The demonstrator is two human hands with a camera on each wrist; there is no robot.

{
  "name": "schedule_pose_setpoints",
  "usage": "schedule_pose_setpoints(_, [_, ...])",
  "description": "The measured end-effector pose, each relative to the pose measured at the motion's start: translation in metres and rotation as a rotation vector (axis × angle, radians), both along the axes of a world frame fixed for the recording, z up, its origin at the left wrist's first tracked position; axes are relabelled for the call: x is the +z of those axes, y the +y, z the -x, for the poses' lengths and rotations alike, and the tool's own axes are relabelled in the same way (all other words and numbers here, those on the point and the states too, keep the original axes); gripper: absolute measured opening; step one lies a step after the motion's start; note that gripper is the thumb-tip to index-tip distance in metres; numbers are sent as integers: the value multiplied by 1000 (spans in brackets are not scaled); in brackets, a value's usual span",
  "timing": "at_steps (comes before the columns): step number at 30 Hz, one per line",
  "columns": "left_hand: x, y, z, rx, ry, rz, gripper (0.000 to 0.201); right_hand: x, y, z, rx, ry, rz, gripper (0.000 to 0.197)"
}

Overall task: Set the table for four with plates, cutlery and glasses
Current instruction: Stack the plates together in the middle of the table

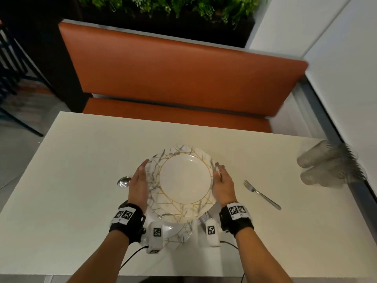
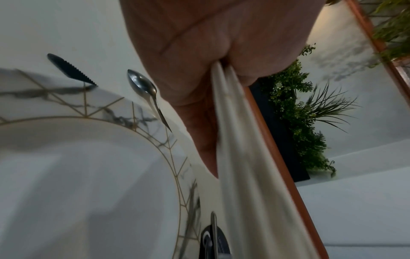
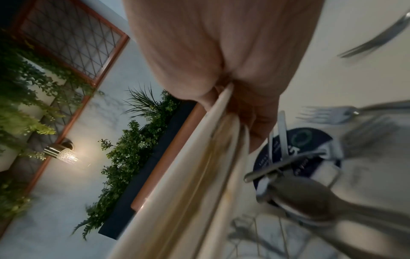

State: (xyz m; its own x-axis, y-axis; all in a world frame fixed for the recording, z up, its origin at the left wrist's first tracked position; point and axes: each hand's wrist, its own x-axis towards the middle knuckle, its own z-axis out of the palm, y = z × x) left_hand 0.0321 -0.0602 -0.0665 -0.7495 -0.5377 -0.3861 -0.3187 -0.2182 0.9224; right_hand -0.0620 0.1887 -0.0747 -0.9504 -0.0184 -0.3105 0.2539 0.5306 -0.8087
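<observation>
In the head view, a marble-patterned plate [image 1: 184, 179] with gold lines is held above the white surface [image 1: 81, 160] by its two side rims: the left hand [image 1: 139, 185] is clasped on the left rim and the right hand [image 1: 222, 183] on the right rim, fingers running along the edge. Another plate [image 1: 179, 231] of the same pattern lies below it, nearer the body. A spoon [image 1: 123, 181] is seen just left of the left hand, a fork [image 1: 262, 194] lies right of the right hand, and stacked clear cups [image 1: 330, 163] (blurred) lie on their sides at the far right edge. In the left wrist view, the plate rim [image 2: 226, 105] is pinched between thumb and fingers; a serrated knife [image 2: 71, 70] and the spoon lie beyond the lower plate. In the right wrist view, the rim is likewise pinched, with blurred cutlery [image 3: 310, 175] below.
</observation>
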Motion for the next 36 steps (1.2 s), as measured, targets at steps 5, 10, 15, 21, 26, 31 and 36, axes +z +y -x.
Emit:
schedule_pose_setpoints(5, [-5, 9, -5, 34, -31, -55, 35, -1, -5, -25, -35, 10, 8, 41])
schedule_pose_setpoints(10, [-3, 14, -21, 60, -114, 99, 67, 1, -14, -31, 22, 16, 17, 43])
schedule_pose_setpoints(15, [-10, 4, -55, 154, -134, 218, 72, 2, -21, -34, 174, -78, 103, 41])
schedule_pose_setpoints(21, [-7, -13, -116, 328, -152, 261, 67, -23, -25, -26, 374, -31, -122, 26])
schedule_pose_setpoints(26, [4, -8, -158, 505, -171, 265, 65, -48, -33, -29, 586, 63, -463, 45])
schedule_pose_setpoints(31, [7, -4, -185, 585, -170, 285, 69, -52, -43, -32, 624, 47, -492, 66])
schedule_pose_setpoints(36, [-1, -10, -195, 625, -144, 214, 69, -49, -45, -37, 526, -22, -366, 60])
